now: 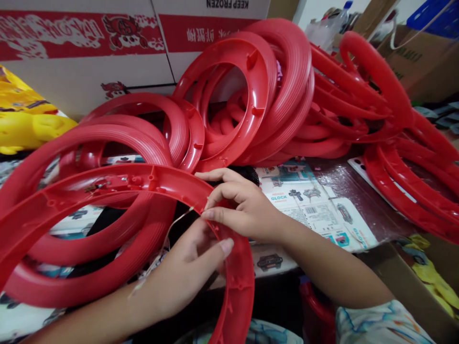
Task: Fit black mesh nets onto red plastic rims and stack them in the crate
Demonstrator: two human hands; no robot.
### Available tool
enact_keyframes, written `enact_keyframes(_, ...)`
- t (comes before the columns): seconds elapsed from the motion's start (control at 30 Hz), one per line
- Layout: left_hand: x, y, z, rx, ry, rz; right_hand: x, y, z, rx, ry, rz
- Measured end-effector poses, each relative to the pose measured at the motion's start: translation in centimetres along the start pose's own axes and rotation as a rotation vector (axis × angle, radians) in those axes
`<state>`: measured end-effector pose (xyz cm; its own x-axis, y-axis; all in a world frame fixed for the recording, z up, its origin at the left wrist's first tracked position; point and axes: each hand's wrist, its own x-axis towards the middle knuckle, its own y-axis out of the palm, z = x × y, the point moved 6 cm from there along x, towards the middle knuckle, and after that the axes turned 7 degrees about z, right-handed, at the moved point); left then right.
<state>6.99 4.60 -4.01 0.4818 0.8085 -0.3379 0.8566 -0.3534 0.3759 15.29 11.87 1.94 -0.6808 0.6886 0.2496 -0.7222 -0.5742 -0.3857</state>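
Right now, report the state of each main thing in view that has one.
Hollow red plastic ring, channel facing the camera, held.
Left hand, thumb over the ring's inner rim.
Right hand, fingertips on the ring.
Heaped red plastic rings, overlapping, variously tilted.
White-and-red cardboard carton, standing, lettering upside down.
Brown cardboard box at lower right, open, yellow pieces inside.

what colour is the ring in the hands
The ring is red, clearest in the head view.
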Motion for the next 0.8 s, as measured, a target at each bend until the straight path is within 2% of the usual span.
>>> enact_keyframes(0.07,0.3,-0.5,-0.1,0.021,0.036,-0.094,0.0,0.1,0.0,0.0,-0.011,-0.017)
enact_keyframes(0.2,0.9,-0.7,-0.6,0.117,0.103,-0.141,-0.1,-0.1,-0.5,0.003,0.003,-0.074)
enact_keyframes(0.3,1.0,-0.5,-0.5,0.146,0.084,-0.102,0.0,-0.3,-0.8,0.059,-0.015,-0.079)
enact_keyframes(0.43,0.6,-0.1,0.5,0.191,0.023,-0.027,0.2,-0.1,-1.0,0.141,-0.024,0.038)
enact_keyframes(0.57,0.6,0.3,0.7,0.261,0.05,0.029,0.4,0.0,-1.3,0.141,0.01,0.105)
enact_keyframes(0.7,0.8,0.9,0.7,0.179,0.014,0.082,0.5,0.0,-1.7,0.149,0.069,0.153)
enact_keyframes(0.8,0.7,1.2,0.7,0.087,-0.021,0.093,0.7,-0.2,-1.7,0.166,0.045,0.154)
